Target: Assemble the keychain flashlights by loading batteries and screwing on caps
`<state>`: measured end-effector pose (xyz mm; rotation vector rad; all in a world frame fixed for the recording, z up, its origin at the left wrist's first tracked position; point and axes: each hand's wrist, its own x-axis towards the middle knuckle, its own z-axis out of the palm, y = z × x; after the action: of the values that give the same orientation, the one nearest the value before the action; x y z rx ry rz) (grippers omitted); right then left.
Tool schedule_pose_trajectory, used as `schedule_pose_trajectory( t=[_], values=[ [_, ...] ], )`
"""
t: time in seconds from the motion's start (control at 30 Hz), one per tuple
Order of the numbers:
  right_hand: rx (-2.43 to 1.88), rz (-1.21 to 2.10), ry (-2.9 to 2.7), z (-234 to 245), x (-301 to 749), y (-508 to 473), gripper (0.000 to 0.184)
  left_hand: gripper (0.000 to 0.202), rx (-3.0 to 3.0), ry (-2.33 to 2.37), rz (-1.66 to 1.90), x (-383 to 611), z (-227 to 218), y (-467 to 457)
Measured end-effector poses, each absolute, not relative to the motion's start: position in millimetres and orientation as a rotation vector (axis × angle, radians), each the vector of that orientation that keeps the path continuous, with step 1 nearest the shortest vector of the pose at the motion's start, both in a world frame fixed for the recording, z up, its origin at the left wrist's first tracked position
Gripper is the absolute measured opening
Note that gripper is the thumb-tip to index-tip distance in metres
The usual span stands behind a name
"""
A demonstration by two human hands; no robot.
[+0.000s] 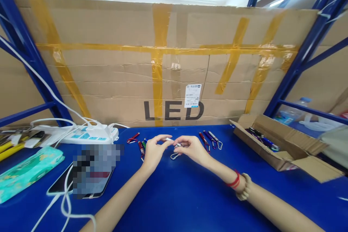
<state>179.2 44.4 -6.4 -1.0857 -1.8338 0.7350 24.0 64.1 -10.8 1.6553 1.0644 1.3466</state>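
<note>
Over the middle of the blue tabletop my two hands are close together, fingertips nearly meeting. My left hand (154, 154) pinches a short silver tube piece (169, 139) between thumb and fingers. Held in my right hand (194, 149) is a small silver metal piece (178, 145), partly hidden by the fingers; a silver carabiner clip (174, 156) hangs below it. Left of the hands lie a red tube (141, 148) and a red carabiner piece (133, 139). To the right, a red tube (203, 139), a purple tube (210, 140) and a silver tube (214, 137) with carabiner clips lie side by side.
An open cardboard box (261, 156) with pen-like tubes stands at right. On the left are a white power strip (87, 136), cables, a phone (58, 185), a green soft pack (29, 170) and yellow-handled tools (11, 148). A tall cardboard panel (119, 83) closes the back.
</note>
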Motion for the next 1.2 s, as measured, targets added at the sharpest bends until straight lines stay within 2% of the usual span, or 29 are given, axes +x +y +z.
schedule_pose_trajectory(
  t=[0.07, 0.17, 0.2, 0.33, 0.4, 0.5, 0.6, 0.73, 0.9, 1.07, 1.2],
  values=[
    [-1.152, 0.681, -1.792, -6, 194, 36, 0.040, 0.026, 1.691, 1.028, 1.286, 29, -8, 57],
    [-1.319, 0.474, -1.663, 4, 247, 25, 0.041, 0.056, 1.748, 1.029, 1.241, 28, -3, 44],
    [-1.395, 0.369, -1.591, 9, 272, 21, 0.041, 0.057, 1.793, 1.049, 1.218, 25, -1, 39],
    [-1.738, -0.071, -1.221, 30, 375, 7, 0.040, 0.029, 2.253, 1.196, 1.065, 4, 0, 24],
    [-1.908, -0.195, -1.140, 36, 413, 3, 0.028, 0.022, 2.377, 1.254, 1.036, -5, -2, 22],
    [-2.126, -0.139, -1.216, 34, 445, 6, 0.008, 0.019, 2.378, 1.360, 1.020, -13, -6, 26],
    [-2.226, -0.074, -1.351, 30, 452, 14, 0.011, 0.019, 2.345, 1.399, 1.024, -15, -7, 31],
    [-2.211, -0.207, -1.509, 32, 440, 24, 0.011, 0.018, 2.372, 1.384, 1.017, -15, -5, 26],
    [-2.087, -0.283, -1.799, 27, 409, 45, 0.033, 0.018, 2.457, 1.321, 1.046, -13, -4, 15],
    [-2.008, -0.346, -2.071, 4, 377, 69, 0.027, 0.017, 2.572, 1.222, 1.056, -7, -7, 8],
    [-2.100, -0.365, -2.048, -16, 357, 93, 0.020, 0.017, 2.686, 1.112, 1.077, -3, -9, 1]
  ],
)
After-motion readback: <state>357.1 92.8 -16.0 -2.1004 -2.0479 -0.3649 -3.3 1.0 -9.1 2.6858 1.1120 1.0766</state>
